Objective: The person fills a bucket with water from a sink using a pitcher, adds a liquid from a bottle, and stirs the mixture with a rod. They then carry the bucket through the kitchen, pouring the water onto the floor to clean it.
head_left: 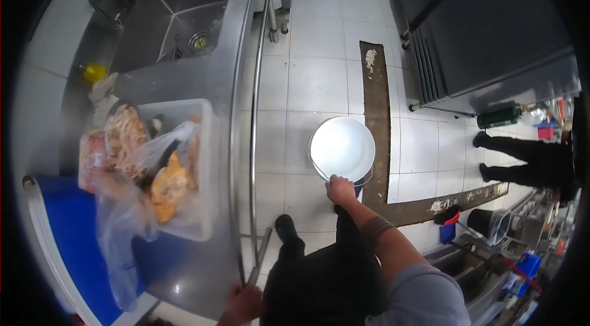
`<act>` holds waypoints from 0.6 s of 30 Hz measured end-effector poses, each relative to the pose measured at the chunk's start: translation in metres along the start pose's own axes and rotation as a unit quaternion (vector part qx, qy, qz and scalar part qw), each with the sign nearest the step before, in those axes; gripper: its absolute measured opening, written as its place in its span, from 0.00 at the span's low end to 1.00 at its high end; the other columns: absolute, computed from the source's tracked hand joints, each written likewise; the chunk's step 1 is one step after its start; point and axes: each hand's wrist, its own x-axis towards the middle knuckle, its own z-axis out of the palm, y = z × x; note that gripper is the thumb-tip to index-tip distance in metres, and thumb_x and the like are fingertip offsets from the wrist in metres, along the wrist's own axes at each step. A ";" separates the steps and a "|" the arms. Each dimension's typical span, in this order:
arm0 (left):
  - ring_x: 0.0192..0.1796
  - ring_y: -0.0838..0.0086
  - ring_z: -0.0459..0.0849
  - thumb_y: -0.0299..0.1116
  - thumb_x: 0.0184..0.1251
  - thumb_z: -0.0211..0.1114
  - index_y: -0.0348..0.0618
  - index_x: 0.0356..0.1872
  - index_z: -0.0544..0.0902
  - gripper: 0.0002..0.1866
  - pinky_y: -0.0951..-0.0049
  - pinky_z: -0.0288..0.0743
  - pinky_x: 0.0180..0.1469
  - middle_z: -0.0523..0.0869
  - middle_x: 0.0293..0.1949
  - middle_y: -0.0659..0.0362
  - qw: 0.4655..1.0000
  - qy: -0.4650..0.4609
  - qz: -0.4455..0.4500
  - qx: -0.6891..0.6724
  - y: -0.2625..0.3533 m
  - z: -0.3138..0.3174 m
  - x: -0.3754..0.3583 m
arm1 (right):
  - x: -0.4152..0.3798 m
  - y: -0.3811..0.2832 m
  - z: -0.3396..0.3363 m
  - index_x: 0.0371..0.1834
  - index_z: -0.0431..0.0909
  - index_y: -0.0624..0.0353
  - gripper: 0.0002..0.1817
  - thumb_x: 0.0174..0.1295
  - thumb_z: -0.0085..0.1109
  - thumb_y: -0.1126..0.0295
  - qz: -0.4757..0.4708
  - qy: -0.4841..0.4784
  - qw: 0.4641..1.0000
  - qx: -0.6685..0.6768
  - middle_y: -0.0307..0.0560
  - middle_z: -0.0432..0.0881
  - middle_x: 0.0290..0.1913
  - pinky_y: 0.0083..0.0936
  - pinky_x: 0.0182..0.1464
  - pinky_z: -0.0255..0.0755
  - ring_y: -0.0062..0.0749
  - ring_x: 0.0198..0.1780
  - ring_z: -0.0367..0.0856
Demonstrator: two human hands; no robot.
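Note:
A round white bucket [342,149] stands or hangs just above the white tiled floor, in front of my feet. My right hand [341,191] is closed round the thin handle at the bucket's near edge. The inside of the bucket looks pale and bright. Low in the view, my left hand [241,304] is blurred beside the edge of the steel counter [190,277]; what its fingers hold, if anything, cannot be made out.
On the left counter, a white plastic tub [206,203] holds bagged food beside a blue board [67,221]. A steel sink [196,19] lies beyond. A dark floor channel [376,117] runs right of the bucket. Another person's legs [516,148] are at the right.

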 end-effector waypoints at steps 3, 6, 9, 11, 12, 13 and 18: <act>0.53 0.76 0.79 0.35 0.52 0.64 0.56 0.32 0.82 0.05 0.42 0.63 0.63 0.81 0.40 0.69 0.981 -0.167 -0.099 0.020 0.007 0.012 0.000 | 0.028 0.016 -0.044 0.39 0.78 0.59 0.15 0.66 0.53 0.57 0.001 -0.064 0.997 0.043 0.62 0.85 0.37 0.54 0.50 0.75 0.60 0.43 0.84; 0.58 0.61 0.78 0.34 0.52 0.66 0.49 0.35 0.83 0.08 0.36 0.60 0.64 0.82 0.50 0.61 0.985 -0.007 -0.172 0.016 0.033 0.005 0.031 | 0.070 0.043 -0.100 0.39 0.78 0.62 0.17 0.65 0.51 0.58 0.004 -0.093 0.990 0.105 0.65 0.85 0.40 0.53 0.54 0.74 0.61 0.46 0.84; 0.63 0.53 0.77 0.31 0.53 0.66 0.46 0.37 0.84 0.09 0.32 0.58 0.65 0.82 0.55 0.56 0.976 0.082 -0.196 -0.049 0.068 -0.001 0.119 | 0.103 0.082 -0.122 0.39 0.83 0.64 0.20 0.63 0.51 0.56 -0.073 -0.166 0.976 0.123 0.66 0.84 0.44 0.51 0.56 0.74 0.64 0.49 0.82; 0.62 0.52 0.78 0.31 0.56 0.66 0.45 0.39 0.84 0.10 0.36 0.62 0.64 0.83 0.53 0.55 0.967 0.107 -0.200 -0.112 0.080 0.018 0.208 | 0.088 0.084 -0.153 0.40 0.82 0.65 0.23 0.63 0.51 0.53 0.008 -0.229 0.964 0.137 0.68 0.84 0.46 0.51 0.58 0.73 0.65 0.50 0.82; 0.62 0.51 0.78 0.31 0.57 0.67 0.45 0.41 0.84 0.10 0.40 0.65 0.64 0.83 0.53 0.55 0.958 0.138 -0.201 -0.151 0.079 0.050 0.249 | 0.080 0.088 -0.169 0.40 0.82 0.65 0.24 0.63 0.50 0.53 0.035 -0.241 0.959 0.142 0.68 0.83 0.46 0.51 0.58 0.73 0.66 0.50 0.81; 0.61 0.53 0.79 0.34 0.60 0.67 0.44 0.45 0.83 0.12 0.48 0.67 0.64 0.83 0.52 0.55 0.896 0.130 -0.290 -0.312 0.079 0.085 0.290 | 0.072 0.094 -0.179 0.39 0.82 0.66 0.23 0.63 0.50 0.53 0.037 -0.239 0.958 0.157 0.69 0.83 0.45 0.51 0.58 0.73 0.66 0.50 0.81; 0.58 0.63 0.82 0.37 0.77 0.57 0.41 0.67 0.73 0.22 0.65 0.77 0.58 0.80 0.61 0.53 0.442 0.106 -0.488 -0.745 0.093 0.242 0.458 | 0.049 0.108 -0.308 0.33 0.81 0.68 0.22 0.64 0.50 0.55 0.079 -0.234 0.947 0.207 0.72 0.82 0.36 0.52 0.52 0.73 0.66 0.45 0.82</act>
